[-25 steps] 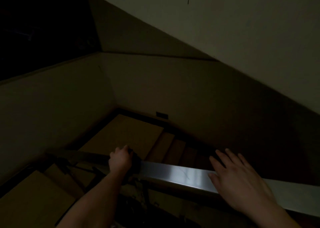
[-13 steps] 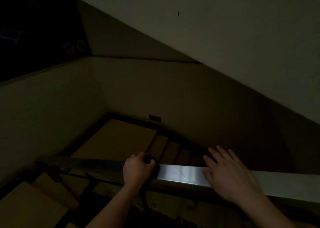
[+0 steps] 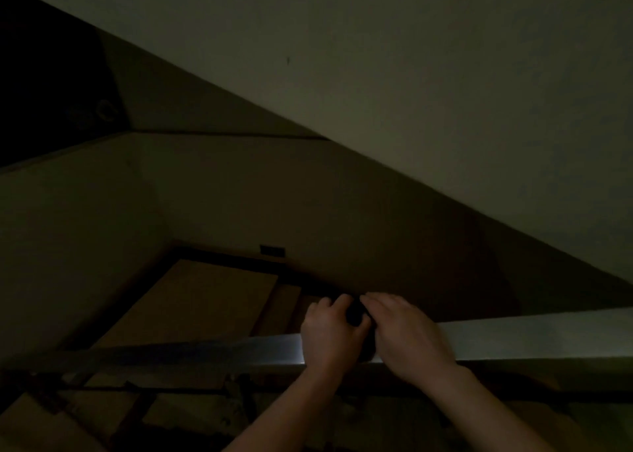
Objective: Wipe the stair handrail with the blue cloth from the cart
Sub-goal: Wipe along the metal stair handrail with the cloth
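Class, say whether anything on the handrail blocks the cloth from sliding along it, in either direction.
Rightward, yes: the right hand lies on the handrail directly against the cloth, which the left hand grips. Leftward, nothing visible sits on the rail.

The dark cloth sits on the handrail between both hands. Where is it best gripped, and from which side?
Probably its bunched top, from above: the cloth lies across the flat-topped handrail, so fingers can curl over the far edge, thumb on the near side.

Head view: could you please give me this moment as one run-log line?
left hand: grips dark cloth on handrail | right hand: on handrail, touching cloth | light: dim
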